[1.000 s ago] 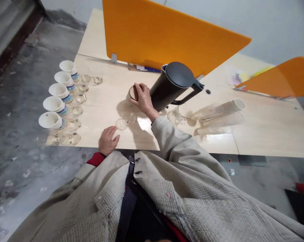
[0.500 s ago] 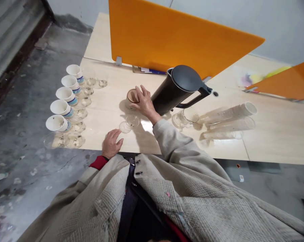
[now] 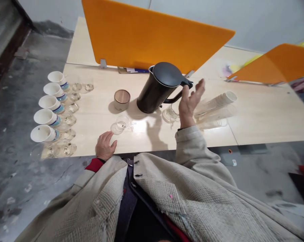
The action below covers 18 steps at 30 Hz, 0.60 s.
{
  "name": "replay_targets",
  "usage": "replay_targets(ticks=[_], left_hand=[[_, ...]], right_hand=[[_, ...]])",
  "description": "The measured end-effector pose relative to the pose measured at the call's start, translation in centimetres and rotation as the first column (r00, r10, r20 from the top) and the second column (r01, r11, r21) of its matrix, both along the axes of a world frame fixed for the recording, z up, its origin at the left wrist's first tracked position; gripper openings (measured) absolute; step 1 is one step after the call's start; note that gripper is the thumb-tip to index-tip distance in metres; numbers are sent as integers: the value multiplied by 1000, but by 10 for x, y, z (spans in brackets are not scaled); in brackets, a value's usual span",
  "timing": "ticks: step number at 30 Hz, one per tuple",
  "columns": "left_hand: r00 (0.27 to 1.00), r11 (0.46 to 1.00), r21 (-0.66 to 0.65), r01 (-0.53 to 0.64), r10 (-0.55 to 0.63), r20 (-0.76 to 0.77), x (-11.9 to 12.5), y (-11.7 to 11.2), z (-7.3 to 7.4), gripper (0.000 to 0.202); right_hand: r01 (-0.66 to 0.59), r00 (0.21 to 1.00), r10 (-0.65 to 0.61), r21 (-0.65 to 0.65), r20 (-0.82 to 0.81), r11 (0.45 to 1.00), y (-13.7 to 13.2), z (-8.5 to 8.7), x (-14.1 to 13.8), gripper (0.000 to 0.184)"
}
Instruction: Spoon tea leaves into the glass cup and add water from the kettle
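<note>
My right hand is raised beside the handle of the black kettle, fingers spread and nothing held. Whether a fingertip touches the handle I cannot tell. My left hand lies on the table's front edge, fingers stretched, by a small clear plastic cup. Left of the kettle stands a small round canister with a wood-look lid. Partly behind my right wrist is a ribbed clear glass pitcher.
At the left stand a column of white paper cups and several clear cups with dark bits inside. Stacked cups in plastic sleeves lie at the right. An orange divider rises behind the kettle.
My right hand has left the canister and moved right to the kettle's handle. My left hand stays by the clear cup. The whole view has shifted a little.
</note>
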State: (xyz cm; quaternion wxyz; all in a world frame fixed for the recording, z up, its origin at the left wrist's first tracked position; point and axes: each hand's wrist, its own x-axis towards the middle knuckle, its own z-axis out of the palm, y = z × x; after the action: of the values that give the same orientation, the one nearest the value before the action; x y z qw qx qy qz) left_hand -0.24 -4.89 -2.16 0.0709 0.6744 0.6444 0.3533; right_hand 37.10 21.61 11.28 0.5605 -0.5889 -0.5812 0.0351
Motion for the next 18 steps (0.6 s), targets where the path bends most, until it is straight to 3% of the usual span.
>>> replay_targets(ticks=[3,6,14,18], left_hand=[[1000,1000,-5,4,-4,-1,0,0,2,38],[1000,1000,-10,9,-9,0,0,-2,3,39],[1000,1000,-27,9,-9,15,1,-1,5,38],[1000,999,-28,16,-16,23,-1,0,5,38]], right_hand=[[-60,995,55,-64,-83,996,28,-7,3,53],[-81,980,69,-53,-187,995,31,-2,0,38],[-366,861,264,-170,-435,915,-23,11,-17,49],[-356,856,240,-184,-458,916,-51,14,-31,55]])
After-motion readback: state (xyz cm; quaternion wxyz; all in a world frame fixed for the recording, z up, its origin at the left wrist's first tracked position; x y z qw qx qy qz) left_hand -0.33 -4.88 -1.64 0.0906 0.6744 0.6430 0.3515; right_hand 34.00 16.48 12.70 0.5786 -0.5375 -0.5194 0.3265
